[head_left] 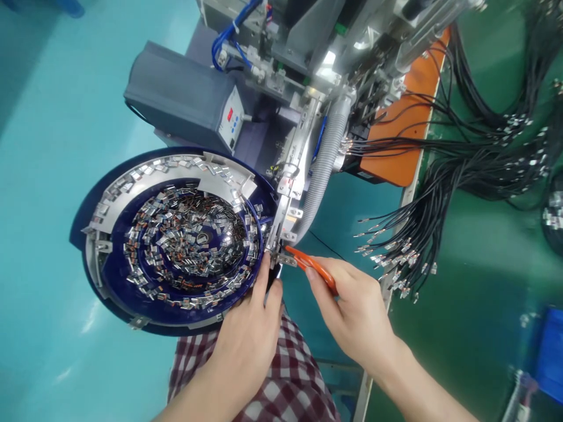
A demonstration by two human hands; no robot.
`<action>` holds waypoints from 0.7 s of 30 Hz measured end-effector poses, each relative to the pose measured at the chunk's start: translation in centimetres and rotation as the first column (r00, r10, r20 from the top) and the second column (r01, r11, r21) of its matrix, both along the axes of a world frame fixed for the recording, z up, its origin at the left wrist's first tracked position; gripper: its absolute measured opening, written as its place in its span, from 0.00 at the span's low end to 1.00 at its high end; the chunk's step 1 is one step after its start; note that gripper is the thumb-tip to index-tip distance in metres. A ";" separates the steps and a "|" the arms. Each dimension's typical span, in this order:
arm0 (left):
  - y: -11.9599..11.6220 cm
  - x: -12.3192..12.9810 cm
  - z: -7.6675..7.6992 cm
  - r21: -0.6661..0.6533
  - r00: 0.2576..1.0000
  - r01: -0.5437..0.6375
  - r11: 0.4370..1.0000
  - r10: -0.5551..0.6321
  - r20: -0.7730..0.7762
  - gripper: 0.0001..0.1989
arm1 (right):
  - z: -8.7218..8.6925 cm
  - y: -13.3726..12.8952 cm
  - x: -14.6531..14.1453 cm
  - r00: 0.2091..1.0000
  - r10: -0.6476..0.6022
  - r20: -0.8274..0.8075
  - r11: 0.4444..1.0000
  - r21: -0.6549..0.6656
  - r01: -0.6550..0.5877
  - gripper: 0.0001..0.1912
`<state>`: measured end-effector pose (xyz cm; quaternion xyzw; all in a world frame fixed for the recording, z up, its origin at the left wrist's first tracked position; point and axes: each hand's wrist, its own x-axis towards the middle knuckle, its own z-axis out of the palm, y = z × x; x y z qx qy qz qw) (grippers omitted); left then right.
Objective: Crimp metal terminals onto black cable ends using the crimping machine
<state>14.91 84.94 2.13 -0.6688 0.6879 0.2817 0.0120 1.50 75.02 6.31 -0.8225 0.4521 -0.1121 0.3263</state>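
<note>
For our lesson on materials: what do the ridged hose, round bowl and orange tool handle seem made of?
Hose: satin grey, evenly ridged, so probably flexible plastic.
Bowl: glossy dark-blue surface catching highlights; coated metal or plastic, I can't tell.
Handle: smooth, solid orange, likely plastic.

green tabletop [479, 264] with metal-tipped black cable bundles [440, 176] and a blue plastic item [552, 354]

Right hand [358, 310] holds an orange-handled tool [313, 268] against a metal feed track [278, 225]; left hand [250, 334] touches the track's end, beside a blue bowl [116, 266] of small metal parts [193, 228].
</note>
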 end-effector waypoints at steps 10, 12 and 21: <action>0.4 0.2 0.0 -0.017 1.000 0.002 1.000 -0.002 0.007 0.18 | 0.2 0.3 -0.2 0.999 0.008 0.053 0.998 0.060 -0.011 0.11; 0.5 0.2 -0.1 -0.020 1.000 0.009 1.000 -0.009 0.013 0.18 | 0.2 0.2 -0.2 0.998 0.011 0.061 0.998 0.056 -0.014 0.11; 0.3 0.3 0.2 -0.035 1.000 0.003 0.999 -0.003 0.000 0.19 | 0.1 -0.2 0.0 0.999 -0.019 0.027 1.000 0.008 0.019 0.09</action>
